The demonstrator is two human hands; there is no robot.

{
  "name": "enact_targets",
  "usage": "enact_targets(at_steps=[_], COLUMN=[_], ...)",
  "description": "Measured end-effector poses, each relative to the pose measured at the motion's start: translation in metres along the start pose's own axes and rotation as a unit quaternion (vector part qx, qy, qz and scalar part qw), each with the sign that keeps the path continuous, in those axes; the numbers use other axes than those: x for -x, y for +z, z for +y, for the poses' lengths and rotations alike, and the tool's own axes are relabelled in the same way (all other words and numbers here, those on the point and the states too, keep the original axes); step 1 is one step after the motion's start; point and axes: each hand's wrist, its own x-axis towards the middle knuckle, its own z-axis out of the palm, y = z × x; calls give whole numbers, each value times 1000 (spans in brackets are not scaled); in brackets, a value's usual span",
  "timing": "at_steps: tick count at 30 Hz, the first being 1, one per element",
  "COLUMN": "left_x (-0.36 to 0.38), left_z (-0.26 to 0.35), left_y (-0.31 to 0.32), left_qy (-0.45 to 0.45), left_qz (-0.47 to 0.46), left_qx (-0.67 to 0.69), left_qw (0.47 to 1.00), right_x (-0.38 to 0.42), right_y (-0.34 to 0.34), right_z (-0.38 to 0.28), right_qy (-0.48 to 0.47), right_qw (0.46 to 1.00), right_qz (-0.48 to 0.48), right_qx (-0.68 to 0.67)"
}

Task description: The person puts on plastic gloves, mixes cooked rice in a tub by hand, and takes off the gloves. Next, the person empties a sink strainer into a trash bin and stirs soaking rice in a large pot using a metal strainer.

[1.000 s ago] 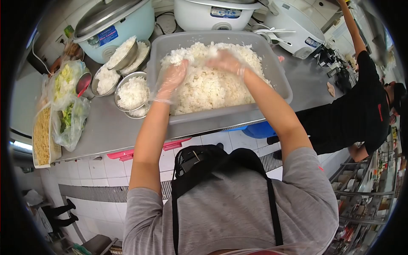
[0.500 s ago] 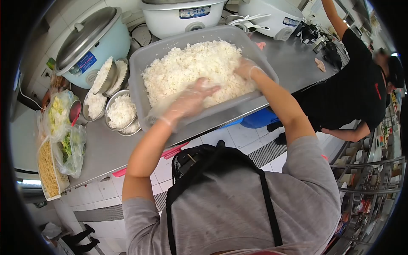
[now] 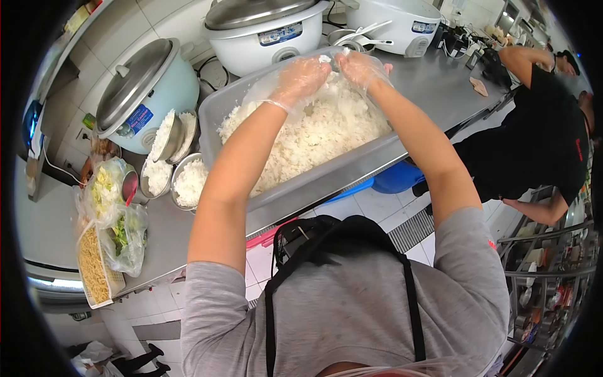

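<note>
A grey plastic tub (image 3: 336,157) stands on the metal counter, with a broad heap of cooked white rice (image 3: 320,138) in it. My left hand (image 3: 303,80), in a clear plastic glove, is above the tub's far side with its fingers curled in and white rice at the fingertips. Close beside it, my right hand (image 3: 360,68), gloved likewise, also has bent fingers and a little rice at the tips. Both hands are raised over the heap near the far rim. My forearms hide part of the tub.
Rice cookers (image 3: 141,94) line the wall. Metal bowls of rice (image 3: 188,182) sit left of the tub, near bagged greens (image 3: 119,232) and a basket of noodles (image 3: 94,270). White spoons (image 3: 367,31) lie behind the tub. A person in black (image 3: 534,138) stands at right.
Both hands have lifted from the rice and moved to the tub's far side, closer together. My left hand's fingers have curled. The person at right has lowered a raised arm.
</note>
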Motion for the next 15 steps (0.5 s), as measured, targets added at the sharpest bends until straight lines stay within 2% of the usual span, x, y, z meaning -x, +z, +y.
enact_targets(at_steps=[1,4,5,6,7,9,10,11,12,13,14,15], left_x=[-2,-7,-7,-6,-5,-7,-7,-11,-20,-26,-20,-3], left_z=[-5,-9,-10,-12,-14,-25,-32,-38,-42,-38,-18,15], left_y=[7,14,9,3,-3,-13,-18,-30,-48,-63,-74,-84], left_qy=[25,22,20,24,25,42,65,57,4,-51,-62,-146], left_qz=[40,32,34,-116,-264,-245,-229,-227,-253,-274,-268,-189], left_qx=[22,35,30,16,3,32,64,60,147,233,233,268], left_qw=[999,999,999,993,964,968,969,970,956,932,933,933], right_x=[-7,-28,-25,-25,-33,-36,-46,-61,-72,-71,-63,-53], right_y=[5,32,36,37,32,-4,-12,-20,-27,-35,-43,-44], right_z=[4,16,19,21,23,15,15,18,21,23,25,28], right_qy=[1,-49,-95,-141,-147,-197,-205,-304,-399,-409,-366,-309], right_qw=[1000,996,977,943,942,952,950,940,914,909,910,878], right_qz=[-1,-10,-64,-118,-119,-229,-231,-153,-74,-78,-87,-97], right_qx=[-2,-75,-179,-278,-279,-55,-56,-24,7,6,-177,-352])
